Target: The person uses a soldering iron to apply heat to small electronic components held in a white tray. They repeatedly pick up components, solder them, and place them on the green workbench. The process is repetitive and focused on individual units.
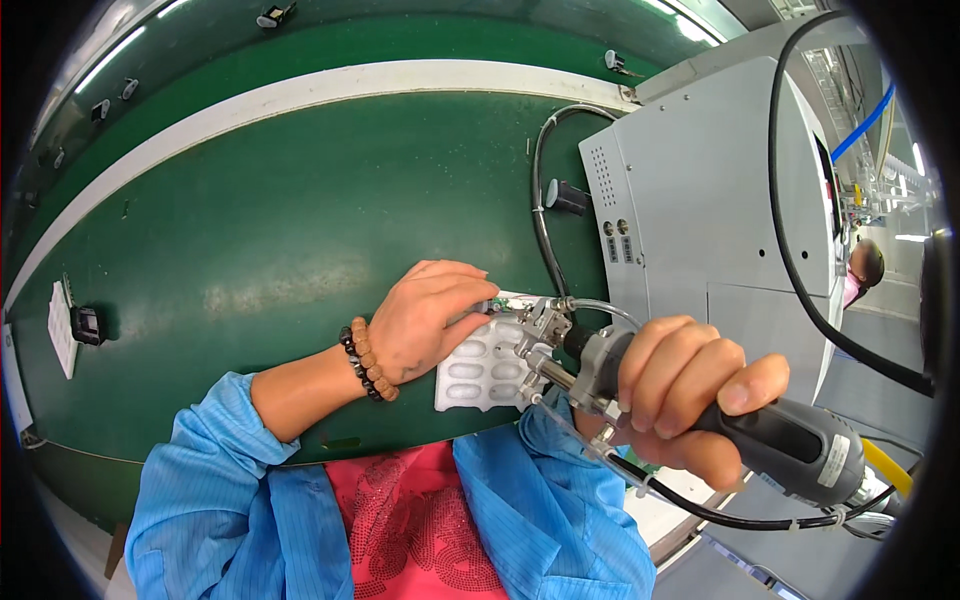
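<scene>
The tool (790, 445) is at the right of the tray (482, 400), partly above it. Its long axis runs obliquely, handle at lower right, metal head (545, 325) at upper left, pointed toward the tray's far right part. Contact between head and green part (500, 304) cannot be confirmed. The tray sits on the surface (360, 180) in front of the torso, its oval pockets lying lengthwise from left to right.

Right hand (690, 400): clamped round the handle, fingers curled over it. Left hand (430, 315): palm down, forearm rising from lower left, fingers bent rightward over the tray's far left corner. Its fingertips and thumb are at the green part; whether they pinch or merely steady it cannot be told. The hands are apart, with the metal head between them.

Materials: handle dark grey, rounded, smooth; head bright metal with cylindrical fittings; tray pale and moulded, with rounded hollows. A black hose (700, 512) runs along the tool's near side. Surface green, smooth, with scuffs. Bracelets (368, 360) of round brown and black beads circle the left wrist. Sleeves (215, 430) blue, finely striped.
</scene>
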Motion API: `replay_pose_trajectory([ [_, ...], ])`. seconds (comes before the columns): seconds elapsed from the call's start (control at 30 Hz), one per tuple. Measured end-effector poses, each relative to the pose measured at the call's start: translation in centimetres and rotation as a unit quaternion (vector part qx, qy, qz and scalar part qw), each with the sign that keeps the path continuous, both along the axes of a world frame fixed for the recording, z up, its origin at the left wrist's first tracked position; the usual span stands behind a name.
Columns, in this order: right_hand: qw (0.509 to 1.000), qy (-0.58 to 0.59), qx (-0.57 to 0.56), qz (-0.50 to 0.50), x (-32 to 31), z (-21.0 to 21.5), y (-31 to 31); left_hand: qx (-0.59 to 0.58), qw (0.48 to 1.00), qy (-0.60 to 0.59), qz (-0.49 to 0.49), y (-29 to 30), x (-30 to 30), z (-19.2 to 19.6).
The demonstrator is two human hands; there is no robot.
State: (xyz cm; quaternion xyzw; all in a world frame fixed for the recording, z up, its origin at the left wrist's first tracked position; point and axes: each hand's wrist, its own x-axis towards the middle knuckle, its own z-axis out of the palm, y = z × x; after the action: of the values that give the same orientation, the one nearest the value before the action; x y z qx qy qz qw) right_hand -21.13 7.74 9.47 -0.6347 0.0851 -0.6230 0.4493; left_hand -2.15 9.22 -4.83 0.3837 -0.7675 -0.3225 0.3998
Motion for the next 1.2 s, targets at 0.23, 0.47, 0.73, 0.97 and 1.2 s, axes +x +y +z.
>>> replay_pose_trajectory([
  [0.23,1.000,0.007,0.022,0.010,0.8,-0.5,-0.5,0.018,1.000,0.012,0.022,0.3,-0.1,-0.1],
  [0.47,0.999,0.026,0.025,0.021,0.8,-0.4,-0.5,0.021,0.999,0.019,0.030,0.7,-0.3,0.1],
  [0.73,0.999,0.022,0.019,0.017,0.9,-0.4,-0.4,0.022,0.999,0.020,0.034,0.7,-0.3,0.1],
  [0.97,0.999,0.016,0.024,0.019,1.2,-0.6,-0.4,0.017,0.999,0.023,0.032,0.8,-0.3,0.0],
  [1.2,0.998,0.027,0.036,0.050,1.3,-0.5,-0.8,0.006,0.999,0.022,0.024,0.8,-0.4,0.1],
])
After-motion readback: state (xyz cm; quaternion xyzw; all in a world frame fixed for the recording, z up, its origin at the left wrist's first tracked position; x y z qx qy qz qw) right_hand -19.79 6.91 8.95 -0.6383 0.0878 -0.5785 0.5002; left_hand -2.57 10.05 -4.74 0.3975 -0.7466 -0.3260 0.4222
